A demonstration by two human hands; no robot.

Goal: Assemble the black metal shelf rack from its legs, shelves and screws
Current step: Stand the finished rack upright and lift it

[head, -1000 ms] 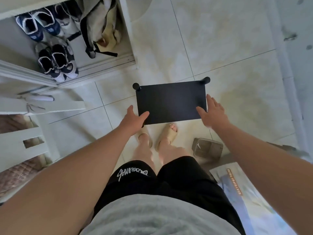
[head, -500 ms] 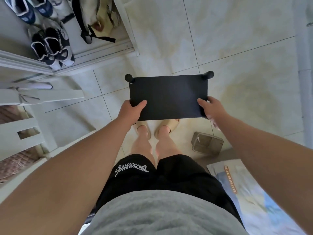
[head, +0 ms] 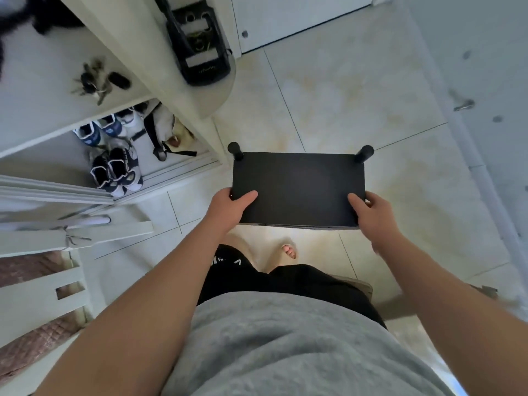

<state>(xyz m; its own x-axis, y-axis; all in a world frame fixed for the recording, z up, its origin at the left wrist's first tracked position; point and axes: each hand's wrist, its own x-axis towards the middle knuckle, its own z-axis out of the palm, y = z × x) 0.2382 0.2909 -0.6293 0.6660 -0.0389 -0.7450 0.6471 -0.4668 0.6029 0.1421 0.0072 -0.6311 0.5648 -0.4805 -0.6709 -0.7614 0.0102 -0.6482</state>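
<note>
Two hands carry the work. Nearest me, past the grey shirt [head: 285, 347], my left hand [head: 228, 207] grips the near left corner of the flat-topped black metal shelf rack [head: 298, 187], thumb lying on top and fingers curled under. My right hand [head: 371, 215] clamps the near right corner the same way. The rack sits level between them, apparently raised off the pale tiled floor [head: 343, 104], with two round black legs [head: 364, 154] showing at its far corners.

I judge assembly to be essentially done, and this step is carrying the finished rack to its place. The next move calls for keeping the top level and steering the far left leg past the white shoe cabinet [head: 143, 52] just beside it, where sneakers [head: 117, 172] sit below and a bunch of keys [head: 94, 84] lies on top.

A second ago my right hand lay flat and open at the edge; now it grips. My view has swung up, revealing the cabinet top, and the clear plastic box on the floor has left the picture.
</note>
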